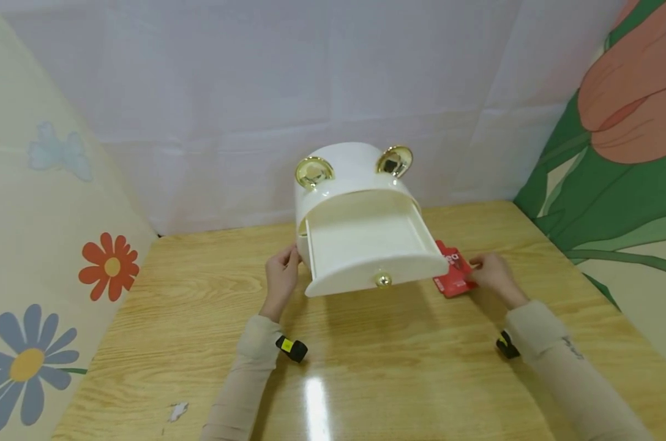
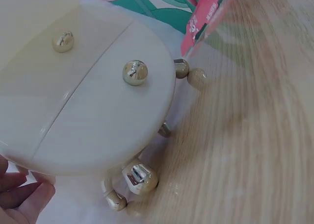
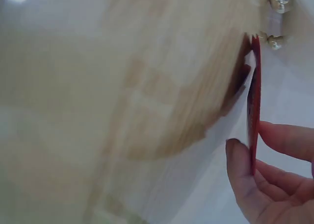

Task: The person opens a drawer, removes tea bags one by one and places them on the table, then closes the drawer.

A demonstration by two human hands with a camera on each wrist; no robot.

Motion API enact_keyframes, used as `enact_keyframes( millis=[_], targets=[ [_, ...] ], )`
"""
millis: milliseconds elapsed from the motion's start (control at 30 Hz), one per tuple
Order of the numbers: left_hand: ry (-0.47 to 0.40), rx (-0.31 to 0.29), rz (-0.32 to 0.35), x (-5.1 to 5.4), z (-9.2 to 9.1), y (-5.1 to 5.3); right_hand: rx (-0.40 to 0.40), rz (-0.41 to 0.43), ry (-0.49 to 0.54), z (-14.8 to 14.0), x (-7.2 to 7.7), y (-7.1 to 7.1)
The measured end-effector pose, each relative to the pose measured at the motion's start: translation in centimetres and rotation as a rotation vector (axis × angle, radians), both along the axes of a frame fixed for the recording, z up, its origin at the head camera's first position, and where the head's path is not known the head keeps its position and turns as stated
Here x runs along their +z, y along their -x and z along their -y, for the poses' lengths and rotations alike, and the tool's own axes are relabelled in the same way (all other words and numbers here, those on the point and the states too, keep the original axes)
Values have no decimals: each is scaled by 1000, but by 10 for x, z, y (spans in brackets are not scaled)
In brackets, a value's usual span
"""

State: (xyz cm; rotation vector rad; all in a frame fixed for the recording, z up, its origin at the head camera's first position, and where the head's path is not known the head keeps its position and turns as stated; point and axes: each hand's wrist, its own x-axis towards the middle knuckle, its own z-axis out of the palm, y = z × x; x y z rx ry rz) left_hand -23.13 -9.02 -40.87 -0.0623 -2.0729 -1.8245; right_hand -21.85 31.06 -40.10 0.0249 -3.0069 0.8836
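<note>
R hand (image 1: 494,274) pinches red pkt (image 1: 453,278) (L hand (image 1: 282,277) touching white box (image 1: 353,164)).

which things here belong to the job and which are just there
Likely job:
white drawer box, left hand at its side
red packet, right hand pinching it

Just there:
pale patch or scrap on the tabletop
red painted flower, only decoration

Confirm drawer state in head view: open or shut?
Open. In the head view, the drawer juts from the white cabinet, its bare floor showing behind the gold knob.
</note>
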Motion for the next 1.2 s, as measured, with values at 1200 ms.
enact_keyframes(
  millis=[1200],
  targets=[
    [-21, -27, 11, 24, -6, -18, 9, -254, 124, 25, 35, -36]
  ],
)
